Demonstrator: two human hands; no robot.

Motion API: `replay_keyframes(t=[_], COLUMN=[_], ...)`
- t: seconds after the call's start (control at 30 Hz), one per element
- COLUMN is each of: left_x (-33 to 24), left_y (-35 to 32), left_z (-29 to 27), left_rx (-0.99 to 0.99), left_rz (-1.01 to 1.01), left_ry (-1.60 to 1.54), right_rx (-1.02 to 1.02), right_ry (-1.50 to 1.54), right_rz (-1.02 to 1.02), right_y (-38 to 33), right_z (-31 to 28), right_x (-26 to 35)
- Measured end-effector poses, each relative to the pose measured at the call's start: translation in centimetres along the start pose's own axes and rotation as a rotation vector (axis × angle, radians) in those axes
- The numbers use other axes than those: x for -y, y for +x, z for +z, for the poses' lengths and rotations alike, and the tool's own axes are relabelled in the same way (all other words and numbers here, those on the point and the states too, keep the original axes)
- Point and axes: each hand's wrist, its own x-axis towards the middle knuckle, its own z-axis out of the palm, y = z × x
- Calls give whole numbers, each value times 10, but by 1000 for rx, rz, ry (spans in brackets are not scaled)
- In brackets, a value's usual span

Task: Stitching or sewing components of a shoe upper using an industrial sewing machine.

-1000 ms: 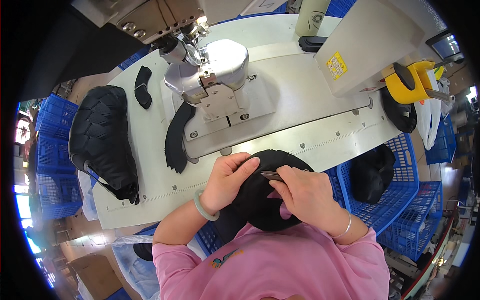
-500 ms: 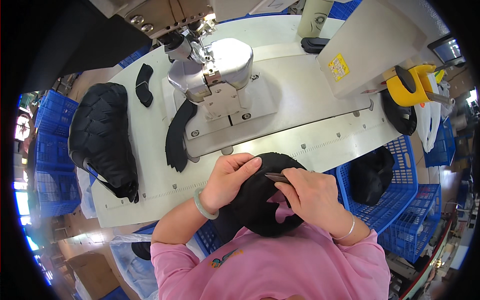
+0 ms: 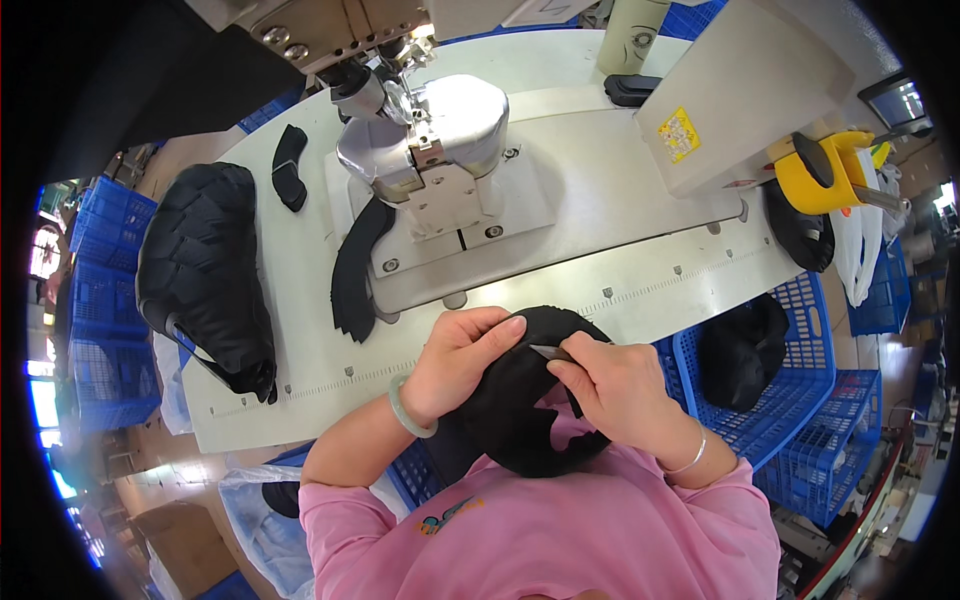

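Note:
My left hand [image 3: 458, 362] pinches the upper left edge of a black, rounded cloth piece [image 3: 503, 422], thumb on top. This piece is held close against my pink shirt and has an opening at its lower right where the pink shows through. My right hand [image 3: 626, 388] is closed on small metal thread snips [image 3: 548, 352]; their pointed tip rests at or just over the cloth near my left thumb. The rest of the snips is hidden in my fingers.
Beyond my hands stands a sewing machine [image 3: 425, 150] on a white table [image 3: 300, 425]. Dark curved strips [image 3: 357, 275] lie left of it, beside a stack of black padded pieces [image 3: 200, 270]. Blue baskets [image 3: 760, 425] holding black cloth stand at the right. A yellow holder [image 3: 815, 185] hangs far right.
The tip of the snips has turned slightly and shifted a little up, with my right hand moving slightly. My left hand keeps its hold on the cloth piece.

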Motion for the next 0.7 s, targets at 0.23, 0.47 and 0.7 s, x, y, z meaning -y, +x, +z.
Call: replay_keyframes(t=[0.23,0.47,0.7], left_x=[-2,-3,-2], left_y=[1,-1,0], left_z=[3,2,3], left_rx=[-31,-21,-29], left_rz=[-32,-30,-20], left_ry=[-66,-61,-39], right_rx=[-61,-27,-8], right_ry=[-156,-223,-243], right_rz=[-58,-81,-86], right_y=[-2,-2,1], right_z=[-6,-10,-13], right_x=[7,11,14])
